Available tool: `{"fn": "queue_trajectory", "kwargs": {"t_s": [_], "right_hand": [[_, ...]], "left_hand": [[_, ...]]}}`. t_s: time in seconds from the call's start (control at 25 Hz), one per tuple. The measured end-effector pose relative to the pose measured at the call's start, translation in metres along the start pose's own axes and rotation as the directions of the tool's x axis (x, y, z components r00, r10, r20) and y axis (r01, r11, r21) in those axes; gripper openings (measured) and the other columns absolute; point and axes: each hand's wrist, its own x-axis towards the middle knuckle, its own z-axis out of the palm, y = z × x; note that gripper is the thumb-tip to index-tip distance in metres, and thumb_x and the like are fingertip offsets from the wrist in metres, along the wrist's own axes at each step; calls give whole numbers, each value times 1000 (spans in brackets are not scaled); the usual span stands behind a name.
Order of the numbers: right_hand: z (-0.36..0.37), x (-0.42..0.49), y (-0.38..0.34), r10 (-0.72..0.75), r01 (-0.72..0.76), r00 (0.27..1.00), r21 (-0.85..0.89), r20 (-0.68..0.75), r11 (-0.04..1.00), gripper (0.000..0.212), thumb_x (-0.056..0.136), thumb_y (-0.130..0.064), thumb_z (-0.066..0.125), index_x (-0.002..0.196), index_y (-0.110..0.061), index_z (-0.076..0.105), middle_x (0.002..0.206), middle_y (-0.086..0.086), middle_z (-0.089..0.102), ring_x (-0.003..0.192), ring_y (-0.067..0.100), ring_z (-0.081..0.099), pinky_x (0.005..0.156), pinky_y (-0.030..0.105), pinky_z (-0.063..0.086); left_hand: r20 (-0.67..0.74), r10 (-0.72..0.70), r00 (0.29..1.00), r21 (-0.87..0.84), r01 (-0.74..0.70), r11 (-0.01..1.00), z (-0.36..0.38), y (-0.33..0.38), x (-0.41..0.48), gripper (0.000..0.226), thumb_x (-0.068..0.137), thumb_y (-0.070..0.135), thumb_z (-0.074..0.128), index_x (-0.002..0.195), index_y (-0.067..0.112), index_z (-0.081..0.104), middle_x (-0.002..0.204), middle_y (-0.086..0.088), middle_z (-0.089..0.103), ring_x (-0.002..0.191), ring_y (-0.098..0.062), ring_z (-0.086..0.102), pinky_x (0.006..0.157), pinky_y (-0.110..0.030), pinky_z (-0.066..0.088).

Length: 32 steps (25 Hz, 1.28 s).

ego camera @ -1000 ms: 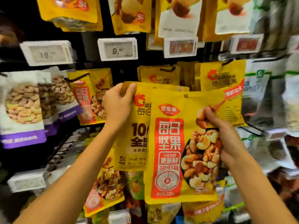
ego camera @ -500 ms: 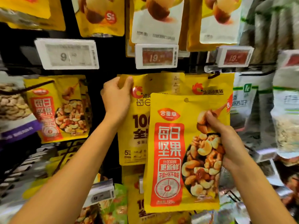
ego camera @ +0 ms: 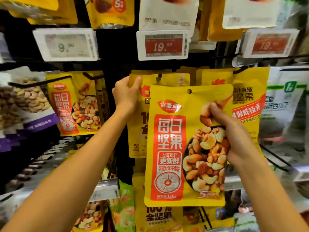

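While both hands have kept their holds over the last second, the rack has slid left in our view and drawn nearer, so we judge we have closed in on the centre peg. At far left hangs a white-and-purple bag showing cashews, then a yellow foil pouch with a red panel, twin of the one we carry. Our left hand curls its fingers round the top left corner of the yellow hanging pouch with black print, steadying it on its black wire peg. Just nearer, overlapping it, the yellow-and-red mixed-nut pouch is on no peg, its hole below the hook. Our right hand pinches its right edge, thumb in front. Every pouch looks sealed, the nuts only printed. Hanging it is not yet done.
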Motion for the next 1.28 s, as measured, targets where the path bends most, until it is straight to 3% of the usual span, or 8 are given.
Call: {"fn": "queue_trajectory", "kwargs": {"t_s": [0.24,0.36,0.44,0.56,0.72,0.96,1.04,1.28], "right_hand": [[25,-1,12,-4,4,1000,36,-3,999,35,61,-48,71,79,-18,76,76,2,75,71,16,72,54,23,54],[57,-5,29,12,-13,1000,12,18,1000,55,57,-51,72,96,-13,70,80,5,75,75,18,73,55,24,55],[87,-10,43,35,-35,997,-3,65,999,62,59,-51,72,105,-9,66,85,7,75,81,21,73,64,29,57],[129,-19,61,58,-56,993,-14,107,998,62,56,-51,72,103,-10,67,85,8,75,83,22,72,77,36,55],[171,-29,75,-5,13,982,-39,187,999,20,64,-46,67,72,-29,74,77,-3,75,77,12,72,66,25,56],[260,-26,64,-169,218,934,-129,315,967,53,74,-56,56,84,-6,70,89,21,71,89,33,67,82,46,54],[287,-18,58,-194,256,937,-196,290,946,67,81,-58,53,73,8,58,81,27,66,78,38,63,74,47,49],[323,4,61,-232,268,961,-306,150,913,61,92,-49,46,39,-22,31,44,-9,35,45,5,34,53,27,29]], "left_hand": [[110,-161,981,-71,169,983,-30,-6,-13,29,95,36,51,110,13,60,105,-2,66,94,-15,61,82,-27,49],[280,-252,926,-375,347,859,-87,-10,-61,42,89,55,46,93,21,71,94,-1,74,88,-16,70,72,-27,56],[358,-258,897,-380,392,838,-118,-14,-91,40,77,65,52,83,33,74,93,6,74,88,-11,70,74,-28,56],[217,-300,929,-401,365,840,-143,-21,-107,26,75,48,63,81,24,71,82,5,75,71,-9,71,58,-18,54],[62,-352,934,-425,344,837,-176,-42,-102,14,82,30,64,75,19,69,71,-1,74,58,-12,70,48,-20,51],[-168,-303,938,-445,202,873,-244,-64,-74,13,84,31,65,73,28,73,72,4,74,59,-10,69,51,-22,53],[-182,-270,945,-405,179,897,-261,-68,-60,16,85,30,65,71,26,72,67,6,73,55,-8,68,48,-19,51],[-126,-298,946,-358,237,903,-279,-84,-25,22,83,34,68,64,23,67,64,1,72,54,-14,68,47,-22,51]]}}
